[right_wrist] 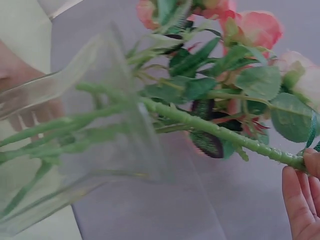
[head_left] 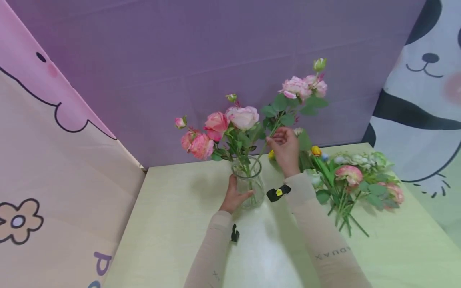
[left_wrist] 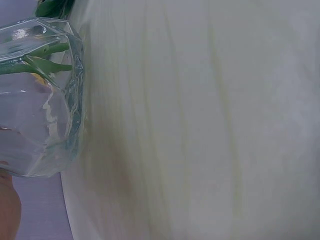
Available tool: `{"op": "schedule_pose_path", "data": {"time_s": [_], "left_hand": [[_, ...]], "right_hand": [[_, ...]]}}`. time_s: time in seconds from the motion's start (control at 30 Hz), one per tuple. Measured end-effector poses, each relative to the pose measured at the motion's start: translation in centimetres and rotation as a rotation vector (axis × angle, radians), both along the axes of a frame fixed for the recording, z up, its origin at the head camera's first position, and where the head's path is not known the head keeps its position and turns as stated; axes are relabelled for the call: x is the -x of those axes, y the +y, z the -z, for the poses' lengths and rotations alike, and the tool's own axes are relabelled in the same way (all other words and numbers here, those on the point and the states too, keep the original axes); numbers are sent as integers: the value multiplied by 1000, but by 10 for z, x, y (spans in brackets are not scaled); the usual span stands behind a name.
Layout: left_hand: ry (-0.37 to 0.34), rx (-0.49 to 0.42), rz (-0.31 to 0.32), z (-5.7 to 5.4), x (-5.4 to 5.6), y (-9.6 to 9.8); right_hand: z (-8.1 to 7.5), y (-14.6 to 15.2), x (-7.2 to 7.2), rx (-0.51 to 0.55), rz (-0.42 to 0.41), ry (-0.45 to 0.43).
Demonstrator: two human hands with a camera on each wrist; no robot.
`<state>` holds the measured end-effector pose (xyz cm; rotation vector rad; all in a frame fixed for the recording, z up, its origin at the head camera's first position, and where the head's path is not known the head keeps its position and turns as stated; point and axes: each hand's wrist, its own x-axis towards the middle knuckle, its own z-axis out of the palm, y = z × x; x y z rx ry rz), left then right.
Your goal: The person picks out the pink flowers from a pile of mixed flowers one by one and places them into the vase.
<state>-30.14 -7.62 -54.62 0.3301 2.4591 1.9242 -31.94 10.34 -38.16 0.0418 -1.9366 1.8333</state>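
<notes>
A clear glass vase stands on the table, holding stems with pink and coral flowers. My left hand grips its left side, thumb across the front; the other fingers are partly hidden. Above the vase on the right, my right hand pinches the stem of a pale pink flower spray, which leans up to the right. In the right wrist view that green stem runs from the fingertips into the vase's mouth. The left wrist view shows cut stem ends inside the glass.
More flowers lie in a pile at the table's right, among them a pink bloom, a yellow tulip and a white-green cluster. A purple cloth backdrop rises directly behind the table. Printed cloths hang on both sides.
</notes>
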Motion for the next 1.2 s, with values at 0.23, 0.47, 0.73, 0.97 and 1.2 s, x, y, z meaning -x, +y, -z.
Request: {"op": "schedule_pose_path", "data": {"time_s": [0.23, 0.47, 0.73, 0.97, 1.2], "left_hand": [[-4, -2, 5, -1, -1, -2], [-20, -2, -1, 0, -1, -4], [-23, -3, 9, 2, 1, -3], [-12, 28, 28, -17, -10, -2], [-20, 38, 25, 0, 1, -2]], "right_hand": [[13, -8, -3, -103, -46, -70], [26, -17, -8, -158, -100, -69], [36, -25, -12, -210, -141, -72], [41, -29, -17, -282, -174, -66], [45, -32, -17, -292, -185, -11]]}}
